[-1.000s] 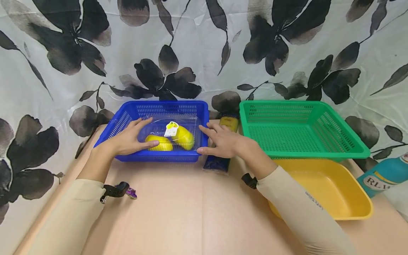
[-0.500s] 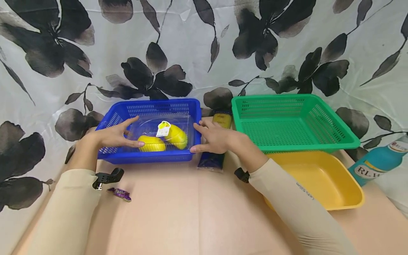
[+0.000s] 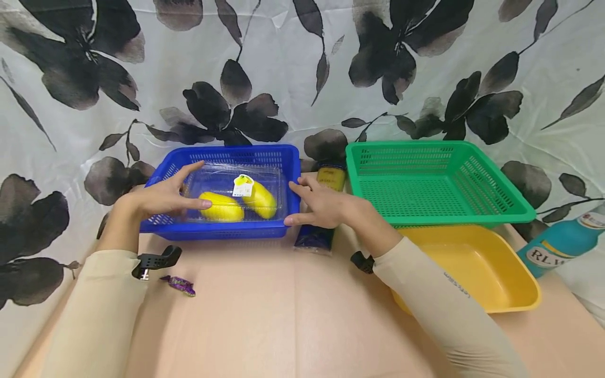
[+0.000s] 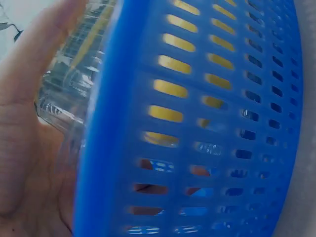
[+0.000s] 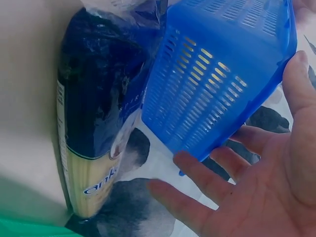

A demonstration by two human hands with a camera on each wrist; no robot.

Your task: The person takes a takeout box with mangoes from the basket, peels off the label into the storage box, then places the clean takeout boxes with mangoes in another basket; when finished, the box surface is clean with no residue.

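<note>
A teal bottle (image 3: pixel 561 242) and green basket (image 3: pixel 416 191) sit beside a yellow basin (image 3: pixel 477 265).

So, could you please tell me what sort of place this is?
Likely an indoor tabletop set-up: a floral cloth hangs behind a table, which holds a blue basket and a green basket.

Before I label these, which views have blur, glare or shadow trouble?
Head: mostly sharp, with soft shadows on the table; left wrist: the blue basket looms close and soft-edged, with bright glints on the clear box; right wrist: dimmer, slightly soft overall, whitish sheen on the pasta pack.
</note>
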